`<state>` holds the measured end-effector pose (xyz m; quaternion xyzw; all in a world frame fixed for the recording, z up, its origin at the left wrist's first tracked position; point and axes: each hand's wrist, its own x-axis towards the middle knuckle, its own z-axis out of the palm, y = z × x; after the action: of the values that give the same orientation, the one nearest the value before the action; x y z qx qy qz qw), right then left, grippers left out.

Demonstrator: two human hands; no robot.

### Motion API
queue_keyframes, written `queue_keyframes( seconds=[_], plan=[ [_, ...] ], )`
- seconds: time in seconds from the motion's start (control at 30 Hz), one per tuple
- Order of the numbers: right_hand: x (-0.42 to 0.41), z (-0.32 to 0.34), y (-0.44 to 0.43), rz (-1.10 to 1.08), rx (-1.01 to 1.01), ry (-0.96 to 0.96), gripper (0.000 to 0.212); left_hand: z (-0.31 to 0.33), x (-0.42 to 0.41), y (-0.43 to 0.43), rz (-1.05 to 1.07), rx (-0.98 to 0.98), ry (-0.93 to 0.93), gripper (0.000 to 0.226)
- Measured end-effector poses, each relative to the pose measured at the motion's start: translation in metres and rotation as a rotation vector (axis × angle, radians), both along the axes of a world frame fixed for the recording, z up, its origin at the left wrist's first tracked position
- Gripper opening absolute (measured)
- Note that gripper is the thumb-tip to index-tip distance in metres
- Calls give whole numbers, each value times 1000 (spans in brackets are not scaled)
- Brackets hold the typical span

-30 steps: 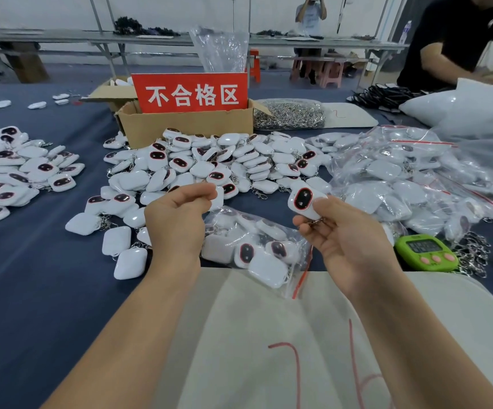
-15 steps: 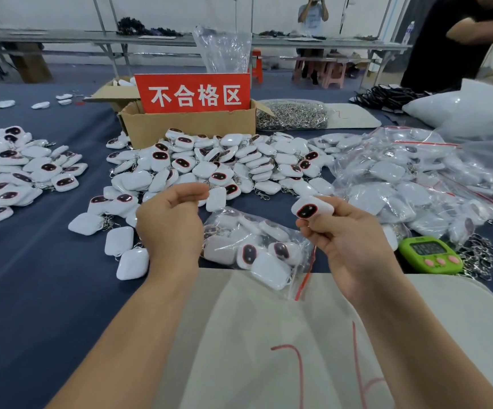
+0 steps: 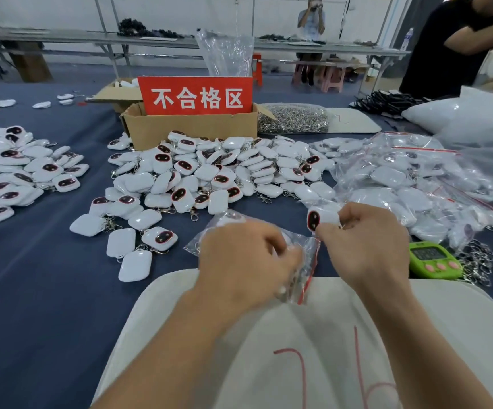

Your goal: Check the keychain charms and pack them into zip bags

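Holding charm [image 3: 320, 219]: right hand [image 3: 369, 246]; bag [image 3: 310, 255]: left hand [image 3: 245, 261].

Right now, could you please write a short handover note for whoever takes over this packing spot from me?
Left hand: blurred, fingers seem curled on the mouth of the part-filled zip bag.
Right hand: pinches one charm, dark face showing, just above that bag.
Done: filled bags piled on the right.
Left: put this charm in, seal the bag, then work through the loose charms in front of the cardboard box.
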<state>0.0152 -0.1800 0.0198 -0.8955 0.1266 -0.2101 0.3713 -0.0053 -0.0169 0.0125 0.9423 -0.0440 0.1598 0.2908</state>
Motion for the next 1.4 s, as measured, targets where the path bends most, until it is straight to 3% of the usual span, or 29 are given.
queue_keyframes(
  seconds=[0.07,0.13,0.2,0.27,0.33,0.4,0.47,0.57,0.63,0.7,0.8,0.9,1.03,1.13,1.23,1.4],
  plan=[
    [0,1,-1,-23,-73,45,38,-4,-5,-20,-28,307,48,47],
    [-2,3,-2,11,-95,103,38,-1,-5,-28,-25,448,48,41],
    [-4,7,0,123,-45,157,36,1,-4,-27,15,369,74,32],
    [-5,6,2,225,-4,199,37,-1,-5,-22,78,148,45,28],
    [-6,4,8,277,-39,181,30,-3,-6,-15,78,7,-95,27],
    [-10,3,17,374,10,151,18,-4,-4,-8,14,1,-305,27],
    [-15,4,27,506,19,141,34,-4,-3,-6,-30,29,-466,30],
    [-17,3,31,512,69,62,30,-5,-3,-5,-12,-22,-551,27],
    [-11,1,22,279,103,-109,17,-2,-2,1,61,-56,-536,24],
    [-5,2,10,145,87,-173,22,2,-1,7,97,-43,-529,23],
    [-6,1,13,496,273,-3,55,9,1,13,1,-40,-509,25],
    [-11,0,22,726,207,-27,53,20,6,23,-83,-133,-398,22],
    [-17,19,28,679,420,-148,21,48,20,41,-73,-416,-257,25],
    [-16,33,30,590,485,-193,23,68,25,50,-83,-565,-181,22],
    [-22,44,36,650,381,-119,28,81,23,52,-120,-657,-130,25],
    [-30,56,39,667,455,-138,20,89,24,52,-170,-672,-59,24]
  ],
)
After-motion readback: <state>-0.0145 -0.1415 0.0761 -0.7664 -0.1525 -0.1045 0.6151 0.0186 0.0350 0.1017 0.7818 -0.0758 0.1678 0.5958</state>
